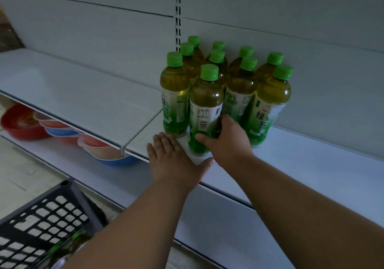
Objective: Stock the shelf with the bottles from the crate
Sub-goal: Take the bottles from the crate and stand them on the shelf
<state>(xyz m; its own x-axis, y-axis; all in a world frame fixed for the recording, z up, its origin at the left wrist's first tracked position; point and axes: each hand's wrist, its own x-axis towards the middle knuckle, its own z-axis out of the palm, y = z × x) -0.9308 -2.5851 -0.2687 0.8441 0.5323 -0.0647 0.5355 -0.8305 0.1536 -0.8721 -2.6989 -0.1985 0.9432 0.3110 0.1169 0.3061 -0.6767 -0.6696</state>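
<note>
Black crate (41, 216), green-capped bottles (68, 246) inside

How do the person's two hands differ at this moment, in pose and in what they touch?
The right hand has its fingers curled round the front bottle; the left hand holds nothing. The left hand lies flat with straight fingers on the shelf, while the right hand is wrapped round the bottle's lower label. The left hand sits beside the bottle's base, nearer the shelf edge. Both reach forward onto the same shelf, close together.
</note>
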